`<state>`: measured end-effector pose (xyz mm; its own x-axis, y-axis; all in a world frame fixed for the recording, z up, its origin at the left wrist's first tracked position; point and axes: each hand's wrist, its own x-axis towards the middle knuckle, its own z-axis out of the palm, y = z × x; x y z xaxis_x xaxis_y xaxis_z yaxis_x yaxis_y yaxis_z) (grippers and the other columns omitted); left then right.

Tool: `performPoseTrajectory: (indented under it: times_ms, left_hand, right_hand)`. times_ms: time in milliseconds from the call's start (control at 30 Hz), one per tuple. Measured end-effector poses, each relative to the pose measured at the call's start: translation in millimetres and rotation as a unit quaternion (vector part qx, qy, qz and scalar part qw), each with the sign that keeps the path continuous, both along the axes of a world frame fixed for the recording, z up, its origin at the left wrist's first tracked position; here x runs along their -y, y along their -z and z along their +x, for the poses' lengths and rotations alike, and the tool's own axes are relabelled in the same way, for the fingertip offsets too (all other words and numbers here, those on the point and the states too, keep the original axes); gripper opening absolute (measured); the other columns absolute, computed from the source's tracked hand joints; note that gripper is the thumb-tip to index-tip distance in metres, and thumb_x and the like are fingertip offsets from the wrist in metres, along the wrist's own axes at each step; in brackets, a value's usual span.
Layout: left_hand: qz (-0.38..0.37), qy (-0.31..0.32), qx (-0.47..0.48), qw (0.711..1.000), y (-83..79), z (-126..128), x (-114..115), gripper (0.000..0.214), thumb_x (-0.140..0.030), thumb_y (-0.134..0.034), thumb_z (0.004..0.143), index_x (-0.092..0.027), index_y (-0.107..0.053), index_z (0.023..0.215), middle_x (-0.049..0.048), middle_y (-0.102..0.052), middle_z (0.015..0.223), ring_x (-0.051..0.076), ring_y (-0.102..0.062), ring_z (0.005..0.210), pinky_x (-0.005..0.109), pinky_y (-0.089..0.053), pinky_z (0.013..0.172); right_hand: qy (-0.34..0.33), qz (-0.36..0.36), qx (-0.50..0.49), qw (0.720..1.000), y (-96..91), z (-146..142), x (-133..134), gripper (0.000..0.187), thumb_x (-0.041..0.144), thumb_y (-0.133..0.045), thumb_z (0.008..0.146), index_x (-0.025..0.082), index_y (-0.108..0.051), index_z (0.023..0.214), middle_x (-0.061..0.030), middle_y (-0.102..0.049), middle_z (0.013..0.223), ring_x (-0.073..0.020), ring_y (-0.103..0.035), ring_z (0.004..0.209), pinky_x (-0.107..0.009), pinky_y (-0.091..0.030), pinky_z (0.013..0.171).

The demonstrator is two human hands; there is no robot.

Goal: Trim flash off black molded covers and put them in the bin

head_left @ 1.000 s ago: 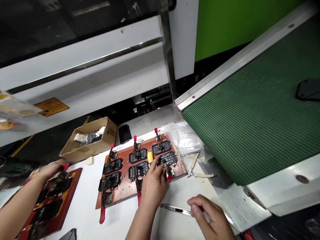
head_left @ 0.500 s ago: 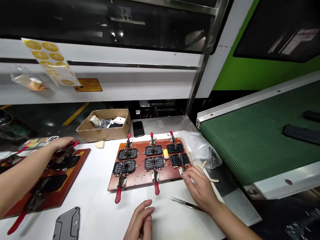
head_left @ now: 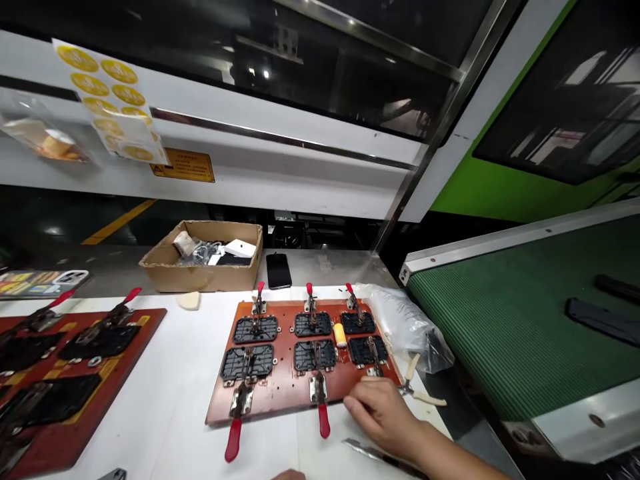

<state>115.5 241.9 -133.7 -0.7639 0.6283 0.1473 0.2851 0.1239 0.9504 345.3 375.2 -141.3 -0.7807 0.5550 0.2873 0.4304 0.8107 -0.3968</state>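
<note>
A red-brown fixture board (head_left: 285, 390) lies on the white bench, carrying several black plastic parts (head_left: 315, 355) under toggle clamps with red handles (head_left: 324, 420). A small yellow cylinder (head_left: 340, 335) stands among them. My right hand (head_left: 383, 413) rests at the board's front right corner, fingers curled over the spot of the right-hand clamp, which is hidden. Thin metal tweezers (head_left: 365, 450) lie just in front of that hand. Only a sliver of my left hand (head_left: 287, 475) shows at the bottom edge.
A second clamp board (head_left: 125, 340) lies at the left. Behind stand a cardboard box (head_left: 200, 277) and a dark phone (head_left: 279, 270). A plastic bag (head_left: 405, 323) and side cutters (head_left: 420, 393) lie right of the board. A green conveyor (head_left: 500, 313) carries black parts (head_left: 600, 320).
My left hand left the board and dropped nearly out of view. My right hand moved from the tweezers to the board's front right corner. The other person's arm at the left is gone.
</note>
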Motion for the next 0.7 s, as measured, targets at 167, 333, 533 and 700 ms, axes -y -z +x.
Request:
performPoseTrajectory:
  times_ms: [167,333,533,700]
  left_hand:
    - [0.052,-0.015,-0.021,0.998,-53.1,-132.7,-93.0,0.026,-0.053,-0.077,0.088,-0.039,-0.076,0.110,0.0062,-0.076,0.120,0.027,-0.072,0.107,0.036,-0.063,0.074]
    - [0.057,-0.030,-0.059,0.996,-79.2,-236.6,-109.0,0.056,-0.052,-0.042,0.104,-0.020,-0.072,0.068,0.0045,-0.068,0.084,0.025,-0.077,0.110,0.036,-0.064,0.077]
    - [0.037,-0.073,-0.072,0.994,-27.1,-202.4,-59.7,0.043,-0.048,-0.050,0.097,-0.022,-0.079,0.078,0.0048,-0.071,0.082,0.034,-0.081,0.095,0.036,-0.061,0.054]
    - [0.037,-0.034,-0.047,0.998,24.8,-116.2,-56.6,0.033,-0.047,-0.056,0.095,-0.027,-0.082,0.098,0.0039,-0.076,0.087,0.037,-0.080,0.100,0.040,-0.063,0.056]
  right_hand:
    - [0.214,-0.051,0.027,0.975,-50.3,-47.3,-111.3,0.033,0.037,-0.039,0.109,0.021,-0.067,0.116,-0.0091,-0.074,0.112,-0.0214,-0.069,0.098,-0.032,-0.051,0.087]
    - [0.304,-0.097,0.118,0.941,-31.1,-86.5,-212.4,0.027,0.039,-0.065,0.098,0.014,-0.071,0.106,-0.0164,-0.074,0.111,-0.0281,-0.070,0.101,-0.042,-0.052,0.091]
    - [0.313,-0.106,0.102,0.938,-1.8,-81.8,-227.9,0.031,0.043,-0.057,0.103,0.014,-0.068,0.100,-0.0131,-0.075,0.101,-0.0254,-0.069,0.097,-0.039,-0.050,0.090]
    - [0.296,-0.142,0.025,0.944,-23.1,-50.6,-232.6,0.061,0.049,-0.023,0.111,0.015,-0.072,0.104,-0.0106,-0.077,0.093,-0.0209,-0.070,0.084,-0.029,-0.050,0.073]
